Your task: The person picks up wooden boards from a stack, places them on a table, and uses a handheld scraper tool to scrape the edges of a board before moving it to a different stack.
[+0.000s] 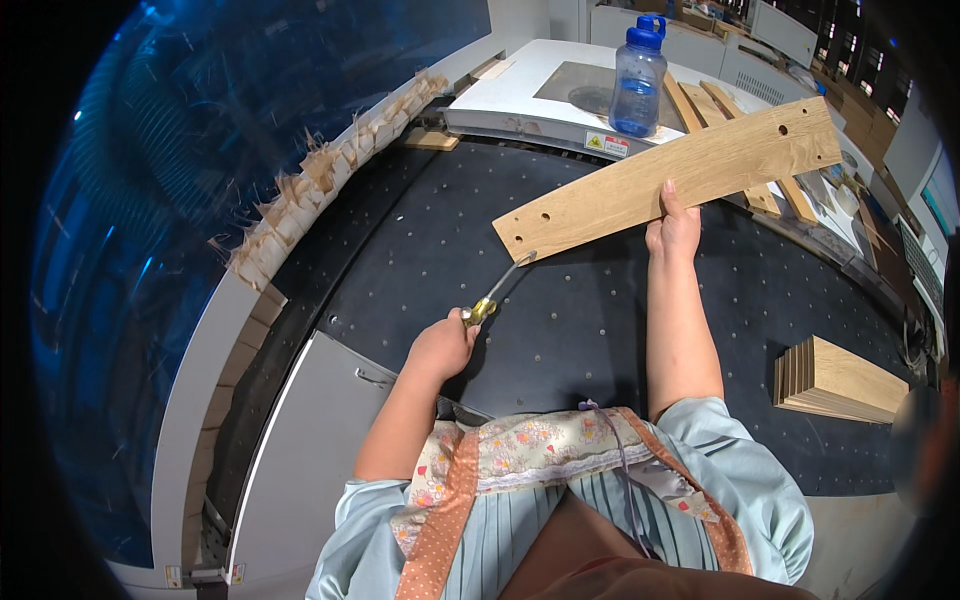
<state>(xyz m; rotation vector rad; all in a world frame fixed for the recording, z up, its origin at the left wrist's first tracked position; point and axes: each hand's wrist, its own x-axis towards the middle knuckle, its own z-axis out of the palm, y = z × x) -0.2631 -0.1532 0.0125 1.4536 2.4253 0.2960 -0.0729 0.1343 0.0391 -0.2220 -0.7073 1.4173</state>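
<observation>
A long wood-grain board (pixel 600 200) with several round holes near its ends slants up to the right over the dark worktable. My right hand (pixel 676 228) grips its near edge around the middle, thumb on the face and the other fingers mostly hidden beneath. My left hand (pixel 442 345) is closed around a hand tool (pixel 480 310) with a yellowish, shiny body and a thin metal shaft. The shaft's bent tip meets the near edge of the board close to its left end. Most of the tool's handle is hidden in my fist.
A stack of wood-grain boards (pixel 840 380) lies on the black table (pixel 590 330) at the right. Beyond the table, a blue-capped water bottle (pixel 638 85) stands on a white machine surface (pixel 500 95), with wooden strips (pixel 690 105) beside it. A frayed, padded machine edge (pixel 320 165) runs along the left.
</observation>
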